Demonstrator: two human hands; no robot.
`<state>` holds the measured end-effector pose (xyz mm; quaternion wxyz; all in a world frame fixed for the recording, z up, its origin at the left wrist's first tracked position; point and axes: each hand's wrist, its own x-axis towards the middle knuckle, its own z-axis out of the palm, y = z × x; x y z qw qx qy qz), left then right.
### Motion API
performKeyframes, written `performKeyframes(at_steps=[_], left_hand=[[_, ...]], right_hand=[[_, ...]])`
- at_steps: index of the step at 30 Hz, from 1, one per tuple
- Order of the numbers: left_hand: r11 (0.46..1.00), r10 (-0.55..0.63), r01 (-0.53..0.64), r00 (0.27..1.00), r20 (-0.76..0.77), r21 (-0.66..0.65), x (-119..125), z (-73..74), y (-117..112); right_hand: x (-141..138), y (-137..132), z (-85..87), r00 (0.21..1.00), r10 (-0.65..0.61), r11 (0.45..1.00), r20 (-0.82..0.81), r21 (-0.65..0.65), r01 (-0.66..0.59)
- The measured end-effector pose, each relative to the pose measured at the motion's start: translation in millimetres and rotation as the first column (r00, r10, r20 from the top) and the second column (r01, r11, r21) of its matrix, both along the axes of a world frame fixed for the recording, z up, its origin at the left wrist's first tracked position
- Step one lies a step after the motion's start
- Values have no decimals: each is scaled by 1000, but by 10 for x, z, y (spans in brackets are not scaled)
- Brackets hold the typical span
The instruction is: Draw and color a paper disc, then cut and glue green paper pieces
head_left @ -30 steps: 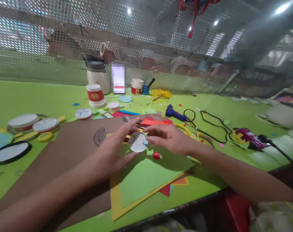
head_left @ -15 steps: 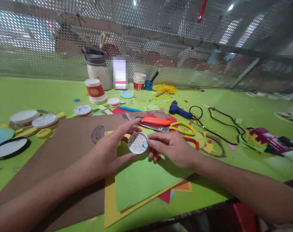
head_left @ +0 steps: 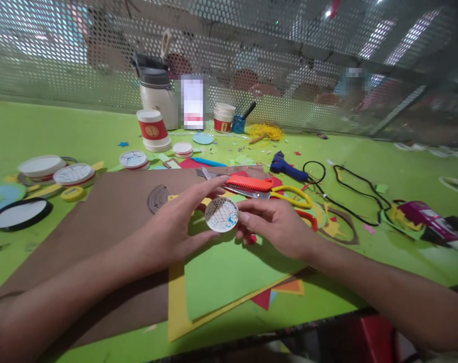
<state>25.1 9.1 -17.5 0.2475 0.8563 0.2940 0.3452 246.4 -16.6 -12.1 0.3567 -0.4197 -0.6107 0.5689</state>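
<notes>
A small round white disc (head_left: 221, 215) marked with dark lines and blue spots is held up between my two hands, its face towards me. My left hand (head_left: 179, 219) curves around its left side, thumb at the lower edge and fingers at the upper left, partly behind it. The thumb and fingers of my right hand (head_left: 276, 224) pinch its right edge. Below lie a green paper sheet (head_left: 229, 275) and a yellow sheet (head_left: 176, 302). Just beyond the hands are an orange-handled cutter (head_left: 249, 182) and yellow-handled scissors (head_left: 295, 195).
Brown card (head_left: 111, 222) lies at left, with a protractor (head_left: 158, 198) on it. Patterned white lids (head_left: 74, 174) and a red-white paper cup (head_left: 153, 130) stand farther off. A blue glue gun (head_left: 288, 167) with black cord lies at right. Perforated metal mesh (head_left: 229, 55) rises behind.
The whole view has shifted slightly, so the table appears a little higher and farther right. Both hands keep the disc in nearly the same hold.
</notes>
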Motion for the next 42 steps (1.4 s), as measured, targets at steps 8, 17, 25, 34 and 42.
performKeyframes(at_steps=[8,17,25,34,42], left_hand=[[1000,-9,9,1000,9,-11,-11,26,13],[1000,12,-13,1000,-18,-23,-4,36,19],[999,34,-34,995,-98,-1,-9,59,18],[996,85,-83,986,-144,16,3,79,28],[984,173,-165,972,-157,66,-2,9,29]], right_hand=[[-2,5,-32,998,-28,998,-59,-53,25],[8,11,-29,998,-33,999,-53,-30,32],[21,19,-25,999,-39,999,-18,-11,38],[18,28,-23,999,-43,998,-32,-35,42],[36,19,-24,996,-78,987,45,147,70]])
